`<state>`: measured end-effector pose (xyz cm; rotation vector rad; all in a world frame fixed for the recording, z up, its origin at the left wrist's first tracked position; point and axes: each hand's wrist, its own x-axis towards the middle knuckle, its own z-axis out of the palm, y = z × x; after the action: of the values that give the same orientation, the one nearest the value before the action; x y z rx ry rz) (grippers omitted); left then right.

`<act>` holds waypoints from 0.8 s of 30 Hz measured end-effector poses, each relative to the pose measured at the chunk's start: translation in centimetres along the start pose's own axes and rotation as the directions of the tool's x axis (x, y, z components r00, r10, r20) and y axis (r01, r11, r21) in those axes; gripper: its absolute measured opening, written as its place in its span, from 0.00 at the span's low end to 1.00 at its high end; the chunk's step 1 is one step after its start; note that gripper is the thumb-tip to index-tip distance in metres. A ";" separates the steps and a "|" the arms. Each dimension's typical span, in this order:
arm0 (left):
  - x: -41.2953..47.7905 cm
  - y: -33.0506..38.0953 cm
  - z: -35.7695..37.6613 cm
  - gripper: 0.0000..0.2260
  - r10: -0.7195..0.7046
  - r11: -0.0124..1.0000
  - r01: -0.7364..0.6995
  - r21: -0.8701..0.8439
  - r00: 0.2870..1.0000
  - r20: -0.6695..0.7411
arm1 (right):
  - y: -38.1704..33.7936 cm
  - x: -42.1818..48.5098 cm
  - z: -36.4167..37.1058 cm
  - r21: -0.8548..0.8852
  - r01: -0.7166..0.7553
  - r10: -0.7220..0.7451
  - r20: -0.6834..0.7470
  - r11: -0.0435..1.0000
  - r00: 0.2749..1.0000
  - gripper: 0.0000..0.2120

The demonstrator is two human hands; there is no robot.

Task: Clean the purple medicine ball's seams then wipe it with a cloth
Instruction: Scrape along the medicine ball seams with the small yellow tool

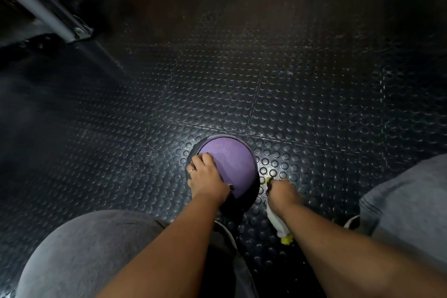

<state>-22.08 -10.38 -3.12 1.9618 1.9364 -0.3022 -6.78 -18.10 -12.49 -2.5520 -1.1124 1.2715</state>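
Head view: left hand (208, 176) lies spread on round purple rubber medicine ball (233, 162), right hand (281, 192) fisted round white-and-yellow cloth (278, 222); loosely steadied, the ball may roll.

Head camera looks steeply down, close over the floor (290, 94).
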 end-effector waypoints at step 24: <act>0.6 -0.2 -0.4 0.42 0.002 0.999 -0.002 0.044 1.000 0.013 | -3.5 -0.8 -2.2 0.191 0.177 -0.185 0.022 0.965 0.983 0.21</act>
<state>-22.30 -9.66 -3.01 1.9847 1.9356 -0.3591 -7.55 -15.49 -9.25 -2.2429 -1.1423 1.3177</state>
